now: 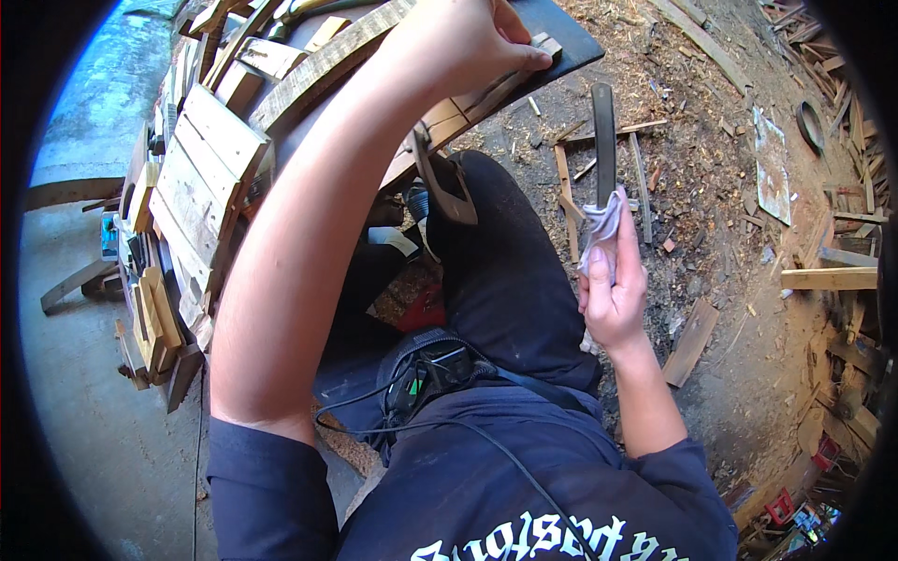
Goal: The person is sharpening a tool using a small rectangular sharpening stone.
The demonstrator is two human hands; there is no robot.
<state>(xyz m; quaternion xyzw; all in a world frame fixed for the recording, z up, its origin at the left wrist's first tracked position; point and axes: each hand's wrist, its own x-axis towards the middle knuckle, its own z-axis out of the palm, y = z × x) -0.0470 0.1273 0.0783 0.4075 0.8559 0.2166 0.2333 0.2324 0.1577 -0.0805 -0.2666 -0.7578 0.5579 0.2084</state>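
Observation:
My left hand (486, 51) is at the top, fingers curled over a small wooden piece (544, 45) on a dark board (575, 42) at the bench edge; some fingertips are hidden. A metal clamp (449, 196) hangs from that edge below the hand. My right hand (613, 294), right of my knee, is closed around the cloth-wrapped handle (603, 224) of a long dark flat blade (604, 131), which points upward in the picture.
Stacked planks and offcuts (201, 187) cover the bench at left, beside a concrete floor (94, 355). Wood shavings and scraps (636, 159) litter the ground at right, with a white sheet (772, 164), a dark ring (810, 126) and piled timber (847, 280).

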